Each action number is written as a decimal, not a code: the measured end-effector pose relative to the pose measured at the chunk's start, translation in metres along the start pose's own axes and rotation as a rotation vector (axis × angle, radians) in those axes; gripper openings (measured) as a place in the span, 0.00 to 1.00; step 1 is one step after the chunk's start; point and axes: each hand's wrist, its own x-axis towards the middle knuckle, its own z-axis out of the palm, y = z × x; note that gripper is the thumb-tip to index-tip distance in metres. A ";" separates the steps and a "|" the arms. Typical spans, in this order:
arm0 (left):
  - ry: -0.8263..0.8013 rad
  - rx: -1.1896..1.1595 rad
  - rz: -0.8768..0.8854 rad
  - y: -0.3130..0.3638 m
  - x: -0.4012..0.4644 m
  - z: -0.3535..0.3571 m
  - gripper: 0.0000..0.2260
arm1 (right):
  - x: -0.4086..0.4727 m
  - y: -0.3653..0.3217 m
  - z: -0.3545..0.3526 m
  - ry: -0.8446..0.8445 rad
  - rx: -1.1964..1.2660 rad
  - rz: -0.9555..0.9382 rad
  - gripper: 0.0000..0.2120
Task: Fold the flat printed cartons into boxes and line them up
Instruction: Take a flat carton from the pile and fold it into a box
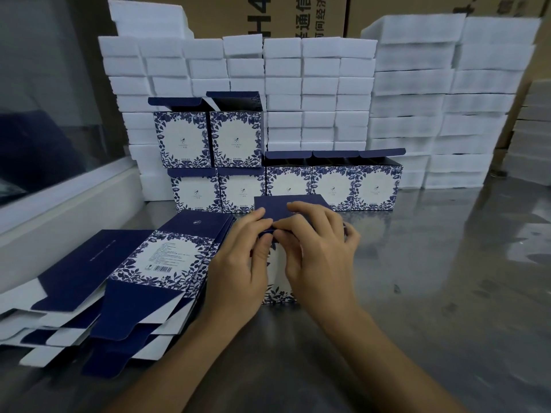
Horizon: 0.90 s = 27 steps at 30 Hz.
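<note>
Both hands busy at scene centre on one carton [278,290]: left hand [238,263] curled round its left side, thumb and fingertips pinching the dark flap edge; right hand [316,248] curled over the top from the right, fingers pressing the navy flap [293,208] down and thumb pinching next to the left thumb. Carton standing upright on the steel table [447,263], near edge of its floral face visible below the palms, rest hidden.

Step in hand, by the look of it: closing an end flap on a box already squared up. Whether the tuck tab is seated, impossible to tell under the fingers.

Next move likely: push the tab home, then carry the box far and set it among the finished boxes [331,186], lined up five across with two more stacked on the left end, against the white foam blocks [322,84].

Left and near: pile of flat cartons [143,278] fanned out, plenty left to fold.
</note>
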 end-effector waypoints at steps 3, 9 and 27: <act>0.001 0.009 0.009 -0.001 0.001 0.000 0.14 | -0.005 0.010 0.001 0.010 0.033 -0.010 0.11; -0.005 0.011 -0.010 -0.002 0.003 -0.002 0.13 | -0.005 0.028 0.001 -0.006 0.204 0.082 0.09; -0.005 0.020 -0.006 -0.011 -0.001 0.000 0.15 | -0.003 0.041 -0.002 -0.006 0.403 0.347 0.07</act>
